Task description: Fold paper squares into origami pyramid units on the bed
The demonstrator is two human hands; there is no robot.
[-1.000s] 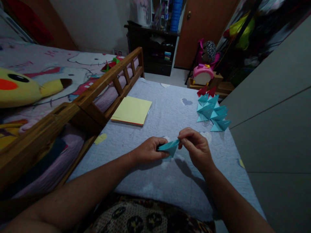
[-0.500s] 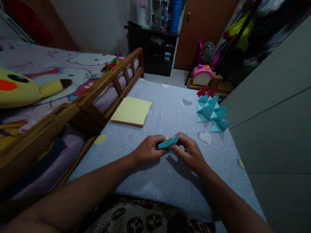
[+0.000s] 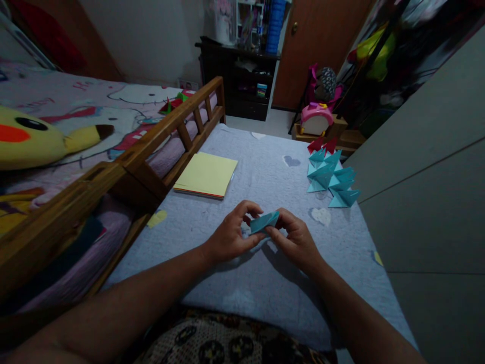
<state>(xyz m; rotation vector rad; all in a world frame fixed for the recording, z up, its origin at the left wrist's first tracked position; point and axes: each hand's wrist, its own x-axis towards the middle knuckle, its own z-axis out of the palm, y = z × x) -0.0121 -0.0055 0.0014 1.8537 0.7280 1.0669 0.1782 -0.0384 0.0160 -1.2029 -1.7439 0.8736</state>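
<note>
A small folded piece of teal origami paper (image 3: 264, 222) is held up between my two hands, above the pale blue bedding. My right hand (image 3: 295, 236) pinches its right end between thumb and fingers. At the left end is my left hand (image 3: 237, 230), its thumb tip against the lower edge and its index finger curved near the upper edge, with a gap between. Farther right stand several teal folded paper pieces (image 3: 329, 176), pointed at the top, with red folded pieces (image 3: 322, 145) behind them.
A stack of square paper (image 3: 206, 174), yellow on top, lies left of centre beside the wooden bed rail (image 3: 170, 121). Past the rail is another bed with a yellow plush toy (image 3: 34, 136). A pale cabinet (image 3: 435, 202) borders the right side.
My left hand has loosened and its fingers have spread, showing more of the folded paper. The paper has tilted slightly. My right hand keeps its pinch.
</note>
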